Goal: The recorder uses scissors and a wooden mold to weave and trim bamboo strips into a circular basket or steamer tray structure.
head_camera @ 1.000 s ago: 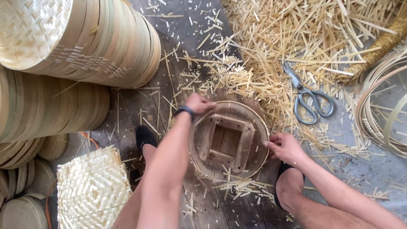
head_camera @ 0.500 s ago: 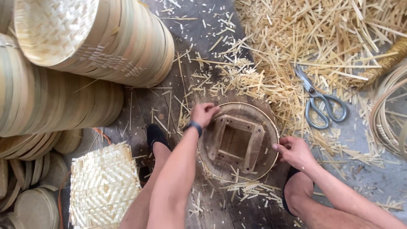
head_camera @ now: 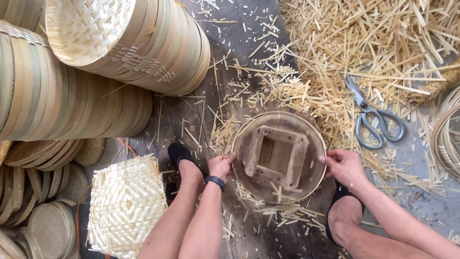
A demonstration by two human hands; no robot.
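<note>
Two hands grip round wooden form (head_camera: pixel 280 158) at opposite rims: left hand (head_camera: pixel 221 165), right hand (head_camera: pixel 343 165). Scissors (head_camera: pixel 373 122) beyond right hand amid bamboo offcuts (head_camera: pixel 335 52); woven mat (head_camera: pixel 125 206) beside left forearm. Form worn, square-framed centre.

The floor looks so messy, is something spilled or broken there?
Yes, cut straw-coloured strips are scattered all over the floor, thickest at the upper right, and they half-bury the scissors. Some lie on the round wooden form that the left hand and right hand grip at its rim. Nothing looks broken.
</note>
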